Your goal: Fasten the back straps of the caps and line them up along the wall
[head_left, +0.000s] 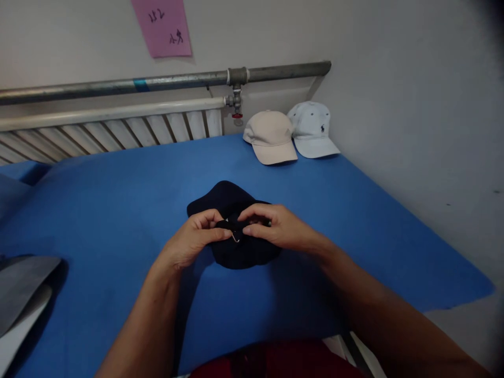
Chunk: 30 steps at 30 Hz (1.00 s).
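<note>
A dark navy or black baseball cap point(246, 254) lies on the blue table in front of me, its brim pointing away to the upper left. My left hand point(192, 233) pinches the cap's back strap between thumb and fingers, close to a small pale metal buckle point(235, 237). Just to the right of the buckle, my right hand point(273, 226) grips the strap the same way, thumb below and fingers above. Both hands are closed on the cap. The fingers partly cover the strap and the opening at its back.
A beige cap point(270, 134) and a white cap point(313, 128) sit side by side at the back right of the blue table point(129, 210). Grey and white cap brims point(25, 286) show at the left edge. A radiator point(149, 128) and pipe point(181, 81) run along the wall.
</note>
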Each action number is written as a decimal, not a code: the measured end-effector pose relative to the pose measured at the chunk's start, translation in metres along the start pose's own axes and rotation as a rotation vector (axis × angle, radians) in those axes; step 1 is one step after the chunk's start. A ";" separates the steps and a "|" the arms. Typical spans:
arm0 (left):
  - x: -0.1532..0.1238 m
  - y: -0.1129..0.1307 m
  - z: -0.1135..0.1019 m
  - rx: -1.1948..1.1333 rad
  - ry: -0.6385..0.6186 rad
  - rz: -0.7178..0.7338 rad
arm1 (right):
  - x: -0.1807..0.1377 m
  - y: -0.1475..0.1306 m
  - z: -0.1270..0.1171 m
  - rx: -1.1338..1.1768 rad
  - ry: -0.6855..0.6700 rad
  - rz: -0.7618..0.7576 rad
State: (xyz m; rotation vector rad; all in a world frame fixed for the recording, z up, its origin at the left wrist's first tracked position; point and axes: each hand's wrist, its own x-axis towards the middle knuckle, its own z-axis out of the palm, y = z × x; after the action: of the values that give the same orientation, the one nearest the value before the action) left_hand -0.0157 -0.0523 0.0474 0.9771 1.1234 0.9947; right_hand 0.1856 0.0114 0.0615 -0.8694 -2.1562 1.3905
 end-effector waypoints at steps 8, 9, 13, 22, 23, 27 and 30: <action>0.000 -0.001 -0.001 0.015 -0.010 0.018 | -0.001 0.001 0.005 -0.146 0.037 -0.140; 0.000 -0.001 -0.001 0.014 -0.011 0.015 | -0.002 0.002 0.006 -0.173 0.050 -0.175; -0.001 0.000 -0.001 0.023 -0.003 0.010 | -0.003 0.002 0.008 -0.294 0.112 -0.282; -0.003 0.002 0.000 0.092 -0.039 0.019 | -0.002 0.002 0.004 -0.120 -0.046 -0.186; -0.003 0.002 0.000 0.105 -0.039 0.018 | -0.002 0.002 0.003 -0.136 -0.043 -0.200; -0.006 0.006 -0.002 0.197 -0.012 0.053 | -0.004 0.000 0.001 -0.210 -0.038 -0.237; -0.009 0.007 -0.003 0.266 -0.020 0.147 | -0.007 -0.002 -0.002 -0.288 0.015 -0.292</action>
State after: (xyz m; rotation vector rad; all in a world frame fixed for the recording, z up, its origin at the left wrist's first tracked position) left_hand -0.0211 -0.0583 0.0557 1.2961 1.2006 0.9652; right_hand 0.1908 0.0071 0.0639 -0.6242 -2.3946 0.9454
